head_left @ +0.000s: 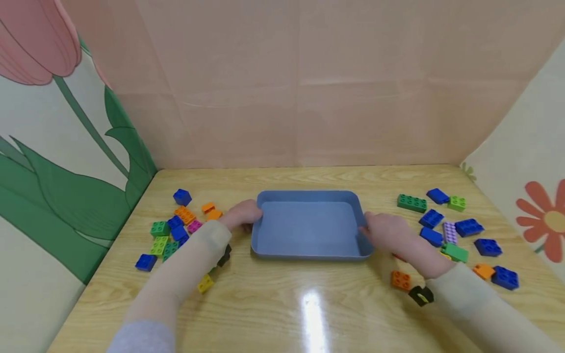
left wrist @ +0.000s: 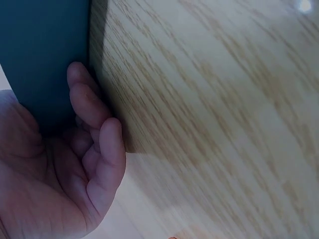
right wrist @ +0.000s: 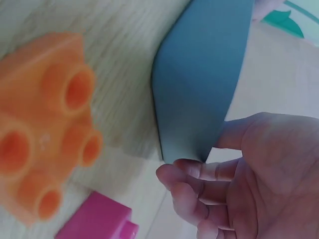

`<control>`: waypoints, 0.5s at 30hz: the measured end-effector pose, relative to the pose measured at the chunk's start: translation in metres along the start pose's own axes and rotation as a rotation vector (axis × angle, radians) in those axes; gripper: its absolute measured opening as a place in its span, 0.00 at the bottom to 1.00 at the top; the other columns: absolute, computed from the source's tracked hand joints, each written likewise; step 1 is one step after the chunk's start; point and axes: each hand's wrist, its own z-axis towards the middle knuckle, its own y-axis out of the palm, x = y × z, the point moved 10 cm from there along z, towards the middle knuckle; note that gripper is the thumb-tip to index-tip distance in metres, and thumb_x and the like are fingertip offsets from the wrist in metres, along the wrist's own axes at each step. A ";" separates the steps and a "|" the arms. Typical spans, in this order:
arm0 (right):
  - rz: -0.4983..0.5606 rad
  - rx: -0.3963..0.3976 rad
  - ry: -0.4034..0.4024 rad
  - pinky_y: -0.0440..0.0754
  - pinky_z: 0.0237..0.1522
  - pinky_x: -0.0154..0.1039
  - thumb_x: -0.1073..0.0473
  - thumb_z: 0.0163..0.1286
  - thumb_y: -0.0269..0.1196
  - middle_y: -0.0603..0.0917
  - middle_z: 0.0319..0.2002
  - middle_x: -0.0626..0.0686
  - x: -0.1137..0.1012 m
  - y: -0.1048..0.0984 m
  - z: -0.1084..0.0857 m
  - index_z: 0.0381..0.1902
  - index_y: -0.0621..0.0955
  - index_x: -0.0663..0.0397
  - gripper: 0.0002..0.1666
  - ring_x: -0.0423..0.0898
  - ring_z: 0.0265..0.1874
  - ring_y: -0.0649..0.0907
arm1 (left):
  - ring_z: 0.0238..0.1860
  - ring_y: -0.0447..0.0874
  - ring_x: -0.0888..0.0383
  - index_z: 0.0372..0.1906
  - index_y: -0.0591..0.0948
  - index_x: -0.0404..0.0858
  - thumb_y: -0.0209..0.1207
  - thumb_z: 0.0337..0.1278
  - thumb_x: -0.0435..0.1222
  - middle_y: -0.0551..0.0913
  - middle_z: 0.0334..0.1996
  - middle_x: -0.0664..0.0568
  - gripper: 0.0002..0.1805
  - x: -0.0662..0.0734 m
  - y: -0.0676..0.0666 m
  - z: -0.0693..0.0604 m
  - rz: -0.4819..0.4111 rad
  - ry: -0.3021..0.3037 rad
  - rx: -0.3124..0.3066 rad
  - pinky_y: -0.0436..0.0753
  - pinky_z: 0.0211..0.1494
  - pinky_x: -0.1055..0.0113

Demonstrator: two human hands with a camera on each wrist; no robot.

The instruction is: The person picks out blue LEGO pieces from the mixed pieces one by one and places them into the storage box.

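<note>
A shallow blue-grey tray with rounded corners lies on the wooden table between both hands, with nothing in it. My left hand grips its left end wall; the left wrist view shows the fingers curled against the tray's outer side. At the opposite end, my right hand pinches the right wall. In the right wrist view its fingers lie outside the tray wall, and the thumb passes behind the rim, where its tip is hidden.
Loose toy bricks lie left of the tray, among them a blue brick and a yellow brick. More are scattered at the right, including a dark green brick and an orange brick near the right wrist. A pink wall covering stands behind the table.
</note>
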 end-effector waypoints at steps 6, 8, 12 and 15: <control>0.071 -0.026 -0.020 0.68 0.18 0.36 0.52 0.73 0.57 0.72 0.19 0.49 0.002 -0.009 -0.007 0.39 0.75 0.59 0.15 0.44 0.15 0.72 | 0.25 0.80 0.51 0.37 0.78 0.33 0.46 0.66 0.36 0.81 0.28 0.44 0.12 0.001 0.001 -0.001 0.013 -0.001 0.007 0.80 0.26 0.63; 0.106 -0.046 -0.020 0.69 0.18 0.36 0.51 0.73 0.57 0.73 0.19 0.49 0.005 -0.010 -0.009 0.42 0.75 0.60 0.15 0.44 0.15 0.72 | 0.25 0.80 0.51 0.37 0.78 0.33 0.46 0.66 0.36 0.81 0.28 0.44 0.12 0.001 0.001 -0.001 0.020 -0.001 0.008 0.81 0.26 0.63; 0.154 -0.045 -0.018 0.70 0.17 0.37 0.51 0.73 0.56 0.73 0.18 0.48 0.017 -0.016 -0.013 0.46 0.75 0.60 0.17 0.44 0.13 0.72 | 0.24 0.80 0.52 0.35 0.78 0.33 0.46 0.67 0.36 0.81 0.27 0.44 0.13 0.000 0.000 0.000 0.035 -0.006 0.013 0.81 0.25 0.63; 0.163 0.011 -0.022 0.71 0.18 0.38 0.50 0.74 0.55 0.76 0.20 0.48 0.034 -0.029 -0.016 0.46 0.75 0.63 0.19 0.43 0.15 0.73 | 0.23 0.80 0.52 0.34 0.78 0.33 0.45 0.67 0.36 0.81 0.26 0.44 0.14 0.001 0.000 0.000 0.044 0.000 0.014 0.80 0.25 0.63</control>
